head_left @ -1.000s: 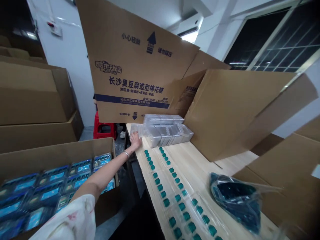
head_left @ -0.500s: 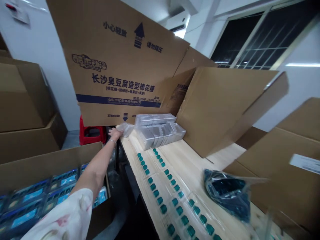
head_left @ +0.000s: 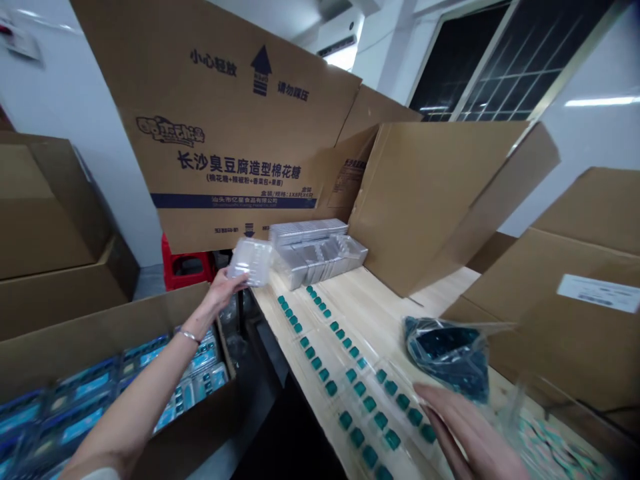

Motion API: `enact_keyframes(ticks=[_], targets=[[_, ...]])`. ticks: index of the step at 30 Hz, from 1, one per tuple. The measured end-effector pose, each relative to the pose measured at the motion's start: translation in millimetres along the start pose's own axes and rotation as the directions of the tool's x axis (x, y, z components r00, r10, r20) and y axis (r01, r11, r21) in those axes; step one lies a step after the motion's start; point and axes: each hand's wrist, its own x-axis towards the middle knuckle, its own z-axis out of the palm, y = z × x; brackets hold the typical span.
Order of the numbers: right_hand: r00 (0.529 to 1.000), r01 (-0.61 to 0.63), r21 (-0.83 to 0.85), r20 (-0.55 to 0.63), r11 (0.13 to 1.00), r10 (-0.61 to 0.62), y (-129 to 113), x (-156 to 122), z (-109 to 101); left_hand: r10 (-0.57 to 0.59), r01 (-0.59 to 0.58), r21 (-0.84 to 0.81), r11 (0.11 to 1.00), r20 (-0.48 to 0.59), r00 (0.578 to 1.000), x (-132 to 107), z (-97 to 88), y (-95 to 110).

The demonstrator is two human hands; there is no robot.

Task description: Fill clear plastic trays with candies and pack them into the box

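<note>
My left hand (head_left: 220, 291) is raised over the table's left edge, closed on a clear plastic tray (head_left: 250, 261) that it holds up in the air. Just right of it sit stacks of the same clear trays (head_left: 314, 250) at the far end of the wooden table (head_left: 380, 313). My right hand (head_left: 470, 440) lies low at the near right with fingers stretched flat, resting on clear trays filled with green pieces (head_left: 350, 387) that run in two rows along the table. A plastic bag of dark green pieces (head_left: 447, 353) lies just beyond that hand.
A printed cardboard box (head_left: 225, 133) and plain cardboard sheets (head_left: 435, 193) lean behind the table. More cartons (head_left: 575, 300) stand at the right. An open carton of blue packs (head_left: 100, 387) sits at lower left, a red stool (head_left: 186, 267) beyond it.
My left hand has pulled back from the stack, lifting one clear tray off it. My right hand has come into view at the lower right. The view has shifted right.
</note>
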Motion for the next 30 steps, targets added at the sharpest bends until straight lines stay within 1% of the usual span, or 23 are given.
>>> enact_keyframes(ticks=[1, 3, 4, 5, 7, 8, 9, 11, 13, 16, 17, 18, 19, 20, 21, 22, 23, 24, 25, 26, 28, 29, 30], targets=[[0.999, -0.043, 0.061, -0.012, 0.997, 0.043, -6, 18, 1, 0.038, -0.038, -0.006, 0.999, 0.018, 0.999, -18, 8.1, 1], [0.979, -0.203, 0.244, 0.036, 0.948, 0.200, -26, 55, 13, 0.130, -0.130, -0.001, 0.991, 0.058, 0.990, -57, 33.3, 1], [0.955, -0.295, 0.351, 0.084, 0.889, 0.284, -36, 72, 22, 0.218, -0.221, 0.028, 0.975, 0.095, 0.971, -78, 48.9, 0], [0.921, -0.386, 0.449, 0.139, 0.806, 0.364, -45, 87, 34, 0.306, -0.317, 0.061, 0.947, 0.143, 0.941, -99, 65.2, -1], [0.842, -0.512, 0.611, 0.221, 0.603, 0.492, -56, 108, 60, 0.468, -0.497, 0.094, 0.862, 0.225, 0.854, -140, 96.0, -5], [0.811, -0.533, 0.672, 0.232, 0.514, 0.538, -58, 113, 72, 0.532, -0.572, 0.099, 0.815, 0.266, 0.804, -159, 109.0, -7], [0.779, -0.543, 0.707, 0.222, 0.453, 0.587, -57, 116, 81, 0.577, -0.627, 0.097, 0.773, 0.302, 0.759, -175, 119.6, -8], [0.736, -0.524, 0.743, 0.149, 0.416, 0.660, -50, 112, 88, 0.610, -0.684, 0.075, 0.725, 0.393, 0.689, -201, 133.5, -10], [0.700, -0.530, 0.752, 0.125, 0.393, 0.704, -41, 100, 81, 0.572, -0.675, 0.030, 0.737, 0.505, 0.646, -215, 138.7, -9], [0.672, -0.548, 0.781, 0.196, 0.301, 0.714, -30, 78, 57, 0.450, -0.582, -0.056, 0.811, 0.696, 0.559, -219, 139.2, -4], [0.676, -0.540, 0.795, 0.214, 0.276, 0.706, -28, 71, 49, 0.411, -0.534, -0.073, 0.842, 0.730, 0.547, -218, 139.7, -2], [0.684, -0.528, 0.808, 0.221, 0.262, 0.695, -28, 65, 42, 0.373, -0.469, -0.090, 0.879, 0.741, 0.558, -217, 141.3, 0], [0.696, -0.516, 0.818, 0.227, 0.254, 0.682, -28, 61, 37, 0.334, -0.379, -0.113, 0.918, 0.735, 0.590, -216, 144.0, 1], [0.708, -0.511, 0.823, 0.240, 0.248, 0.664, -29, 57, 34, 0.285, -0.263, -0.147, 0.954, 0.723, 0.629, -216, 147.8, 2], [0.716, -0.516, 0.822, 0.262, 0.239, 0.647, -31, 54, 32, 0.222, -0.122, -0.189, 0.974, 0.725, 0.652, -218, 152.4, 3], [0.718, -0.528, 0.819, 0.288, 0.227, 0.633, -34, 51, 31, 0.155, 0.030, -0.227, 0.974, 0.750, 0.643, -220, 157.4, 2], [0.715, -0.540, 0.815, 0.311, 0.212, 0.627, -37, 49, 32, 0.097, 0.172, -0.252, 0.952, 0.784, 0.613, -223, 162.2, 1], [0.708, -0.551, 0.810, 0.328, 0.199, 0.626, -40, 47, 33, 0.054, 0.288, -0.268, 0.919, 0.812, 0.581, -227, 166.5, 0], [0.700, -0.563, 0.804, 0.341, 0.192, 0.627, -43, 45, 35, 0.022, 0.376, -0.282, 0.883, 0.824, 0.567, -230, 169.9, -2], [0.694, -0.572, 0.798, 0.347, 0.190, 0.631, -45, 43, 37, -0.004, 0.440, -0.302, 0.846, 0.820, 0.572, -233, 172.4, -5], [0.690, -0.583, 0.786, 0.345, 0.206, 0.636, -48, 39, 39, -0.047, 0.520, -0.342, 0.783, 0.800, 0.598, -237, 174.8, -12], [0.692, -0.584, 0.782, 0.340, 0.217, 0.636, -49, 38, 40, -0.064, 0.548, -0.346, 0.761, 0.802, 0.594, -238, 175.1, -16], [0.696, -0.582, 0.781, 0.334, 0.227, 0.635, -50, 36, 41, -0.077, 0.576, -0.333, 0.747, 0.816, 0.573, -239, 175.1, -20]])
